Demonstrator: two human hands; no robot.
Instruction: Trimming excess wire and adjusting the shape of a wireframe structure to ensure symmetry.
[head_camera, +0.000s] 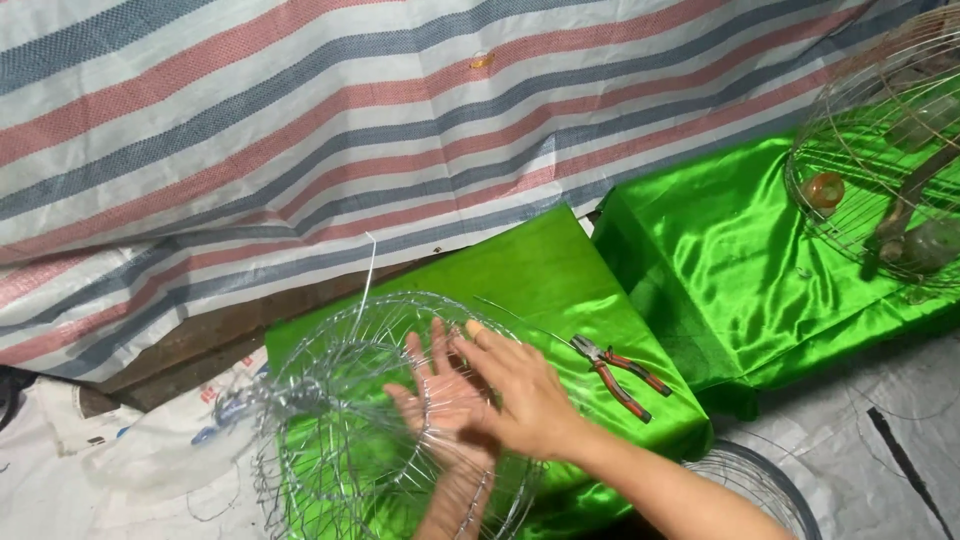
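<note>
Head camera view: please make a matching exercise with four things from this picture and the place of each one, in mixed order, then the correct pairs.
Things:
1. pliers
2. left hand
3. finished wire cage
4. striped tarp

Places:
A. hanging behind the two tables
B. on the near green cloth, right of the hands
C. inside the unfinished wire frame
D. on the far right green table

Pairs: 1-B, 2-C, 3-D, 4-A

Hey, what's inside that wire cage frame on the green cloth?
The left hand reaches inside the wire cage frame, fingers spread; the right hand presses its outside. Green cloth shows through. The frame's bottom is out of view.
</note>
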